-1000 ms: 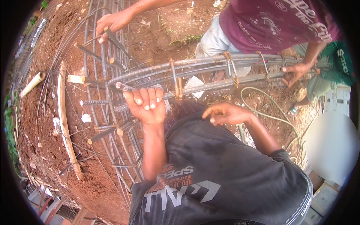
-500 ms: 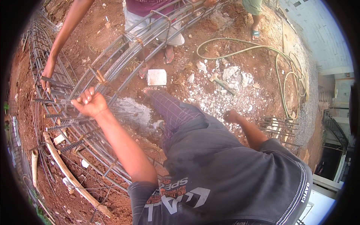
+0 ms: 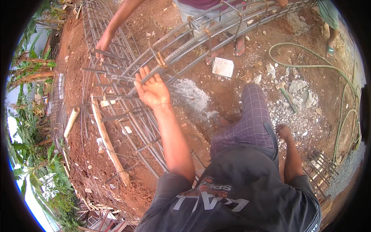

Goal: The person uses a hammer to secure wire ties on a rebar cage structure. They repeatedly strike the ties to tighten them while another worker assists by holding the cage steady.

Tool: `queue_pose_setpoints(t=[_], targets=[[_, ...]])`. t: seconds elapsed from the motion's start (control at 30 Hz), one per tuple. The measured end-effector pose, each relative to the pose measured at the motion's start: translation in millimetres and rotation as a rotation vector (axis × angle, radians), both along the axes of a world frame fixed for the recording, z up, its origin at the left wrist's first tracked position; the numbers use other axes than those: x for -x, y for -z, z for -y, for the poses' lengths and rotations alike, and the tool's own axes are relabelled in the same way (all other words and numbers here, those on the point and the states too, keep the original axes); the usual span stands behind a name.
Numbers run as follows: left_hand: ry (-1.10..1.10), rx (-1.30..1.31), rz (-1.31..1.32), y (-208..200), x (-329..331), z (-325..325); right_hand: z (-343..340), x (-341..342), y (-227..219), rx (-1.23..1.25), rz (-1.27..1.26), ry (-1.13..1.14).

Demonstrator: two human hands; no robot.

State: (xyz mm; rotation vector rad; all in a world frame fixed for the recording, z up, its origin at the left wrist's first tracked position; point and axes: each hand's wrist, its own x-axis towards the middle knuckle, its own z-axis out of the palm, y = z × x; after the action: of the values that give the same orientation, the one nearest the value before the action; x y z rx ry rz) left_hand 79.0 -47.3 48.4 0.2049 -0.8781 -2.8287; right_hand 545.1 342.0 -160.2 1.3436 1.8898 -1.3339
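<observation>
Head view: the raised rebar cage point(image 3: 184, 49) is a long, narrow frame of grey ribbed bars, ringed with square, rust-brown stirrups, slanting from upper right down toward a second rebar cage point(image 3: 138, 129) that lies along the reddish soil. Compared with half a second ago, the wearer's left grip point(image 3: 155, 92) is more unfolded, its palm now facing up where the fingers were curled in; the view has swung so that green plants point(image 3: 36, 154) fill the left edge, and the wearer's checked trouser leg point(image 3: 253, 108) is bent at a different angle. The left grip is at the raised cage's lower end, its loosely bent fingers against a bar; how much weight it bears cannot be told. The right grip point(image 3: 284, 132) hangs beside the thigh, well apart from both cages, too dark to tell how far its fingers are closed or whether anything is in them. A co-worker's hand point(image 3: 102, 47) rests at the jutting bar ends of the lower cage. A white block point(image 3: 223, 67) sits on the soil under the raised cage, with a hammer point(image 3: 286, 97) farther right on pale rubble point(image 3: 309, 96).
</observation>
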Motion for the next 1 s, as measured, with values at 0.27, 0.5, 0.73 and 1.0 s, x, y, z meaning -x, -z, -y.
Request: queue_pose_setpoints(t=[0.27, 0.5, 0.73, 1.0], targets=[[0.023, 0.657, 0.387, -36.4, -89.7, 0.3, -100.9, 28.8, 129.4, 0.071, -0.063, 0.224], [-0.391, 1.581, 0.229, -87.0, -101.8, 88.9, -186.8, -1.7, 229.5, -0.140, 0.042, 0.013], [0.006, 2.263, 0.650, -68.3, -108.7, 117.0, -244.3, -22.2, 261.5, -0.508, 0.099, -0.272], [0.134, 1.891, 0.845, -77.9, -100.7, 93.8, -243.1, -11.4, 269.5, -0.826, 0.158, -0.680]])
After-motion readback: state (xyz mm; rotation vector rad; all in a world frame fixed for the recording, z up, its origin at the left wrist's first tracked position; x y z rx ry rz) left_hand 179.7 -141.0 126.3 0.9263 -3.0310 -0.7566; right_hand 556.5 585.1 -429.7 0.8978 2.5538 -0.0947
